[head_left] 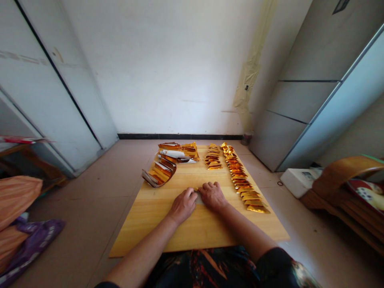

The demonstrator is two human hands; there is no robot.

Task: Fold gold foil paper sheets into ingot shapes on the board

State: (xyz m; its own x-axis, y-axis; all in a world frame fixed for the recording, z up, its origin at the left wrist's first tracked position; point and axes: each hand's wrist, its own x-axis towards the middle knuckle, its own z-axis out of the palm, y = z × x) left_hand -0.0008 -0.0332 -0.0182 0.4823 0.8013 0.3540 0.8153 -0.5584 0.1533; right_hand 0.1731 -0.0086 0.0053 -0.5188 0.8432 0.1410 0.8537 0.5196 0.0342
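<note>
On the wooden board (144, 224), a small sheet of foil paper (199, 198) lies between my two hands, its pale side and a bit of gold edge showing. My left hand (183, 205) has its thumb and fingers pressed together at the sheet's left side. Curled fingers of my right hand (213, 196) press on the right side. Most of the sheet is hidden under both hands. To the right runs a long row of folded gold paper pieces (243, 180), overlapping one another. A shorter row of similar folded pieces (213, 158) lies farther back.
Loose stacks of gold paper sheets (160, 172) lie at the board's back left, with a white roll-like item (172, 153) among them. Beyond the board stand a white wall (168, 80) and a grey refrigerator (300, 100). A wooden chair (345, 188) is on the right, bags (21, 232) on the left.
</note>
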